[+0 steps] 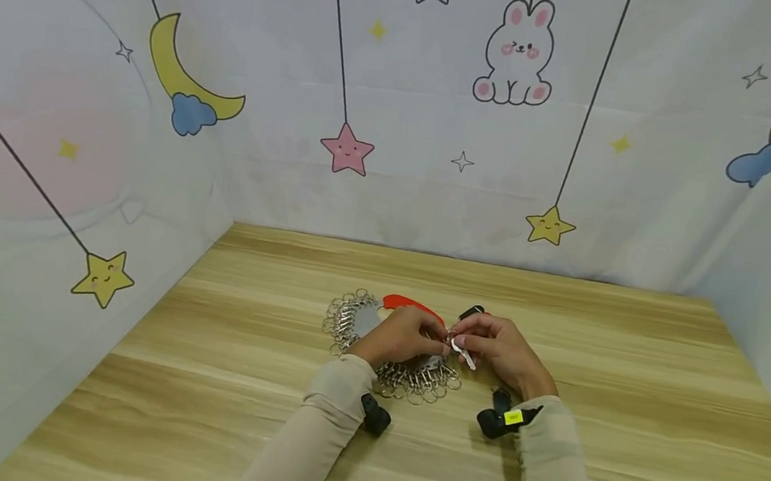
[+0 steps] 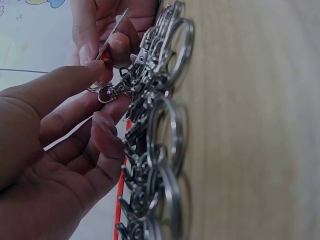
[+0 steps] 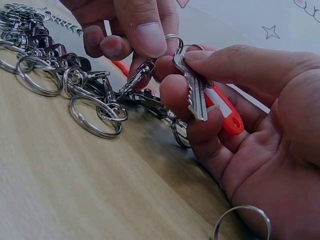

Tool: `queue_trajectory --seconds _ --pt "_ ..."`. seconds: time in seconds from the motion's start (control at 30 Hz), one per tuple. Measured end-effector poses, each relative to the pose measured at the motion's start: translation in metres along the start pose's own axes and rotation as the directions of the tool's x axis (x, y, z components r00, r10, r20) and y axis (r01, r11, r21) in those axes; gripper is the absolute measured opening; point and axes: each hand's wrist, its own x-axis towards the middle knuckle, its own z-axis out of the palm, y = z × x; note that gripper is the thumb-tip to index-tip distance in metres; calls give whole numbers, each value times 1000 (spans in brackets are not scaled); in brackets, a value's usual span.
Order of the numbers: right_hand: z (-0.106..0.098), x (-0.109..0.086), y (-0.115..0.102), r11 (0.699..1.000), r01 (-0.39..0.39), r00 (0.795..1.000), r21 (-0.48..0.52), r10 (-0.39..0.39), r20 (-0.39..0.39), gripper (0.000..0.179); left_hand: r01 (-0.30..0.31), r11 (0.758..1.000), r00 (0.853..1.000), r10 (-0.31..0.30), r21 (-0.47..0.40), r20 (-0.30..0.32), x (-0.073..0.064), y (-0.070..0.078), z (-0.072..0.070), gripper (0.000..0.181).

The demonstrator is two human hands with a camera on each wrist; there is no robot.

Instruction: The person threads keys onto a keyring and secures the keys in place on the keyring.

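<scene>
Between the thumb and finger of my left hand (image 1: 398,336) is a metal split ring (image 3: 174,39), which hangs from a swivel clasp. My right hand (image 1: 499,348) pinches a silver key (image 3: 195,95) close to that ring, its toothed blade pointing down in the right wrist view. Against the right fingers lies a red key tag (image 3: 231,119) with a pale label. Whether the key is threaded on the split ring, I cannot tell. Under the left hand lies a flat grey plate (image 1: 367,318) edged with several clasps and rings (image 1: 415,389).
A red curved piece (image 1: 414,305) runs along the plate's far side. Just beyond the right hand lies a small black object (image 1: 471,312), partly hidden. One loose-looking ring (image 3: 243,210) shows below the right palm. Printed cloth walls (image 1: 403,211) enclose the wooden table (image 1: 617,453).
</scene>
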Motion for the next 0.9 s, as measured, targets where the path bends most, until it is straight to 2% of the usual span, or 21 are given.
queue_trajectory --seconds 0.2,0.4,0.63,0.9 --pt "-1 0 0 999 24 1000 -21 -24 9 19 -5 1000 1000 5 -4 1 0 0 -1 11" --pt "0 2 3 1000 14 1000 -5 -14 9 21 -1 1000 1000 2 30 -16 1 -1 -1 32" --pt "0 3 3 1000 21 1000 8 -22 20 24 -24 998 999 26 60 -40 2 -1 -1 16" --pt "-1 1 1 1000 23 999 21 -24 24 23 -14 999 999 16 39 -48 1 -2 -2 17"
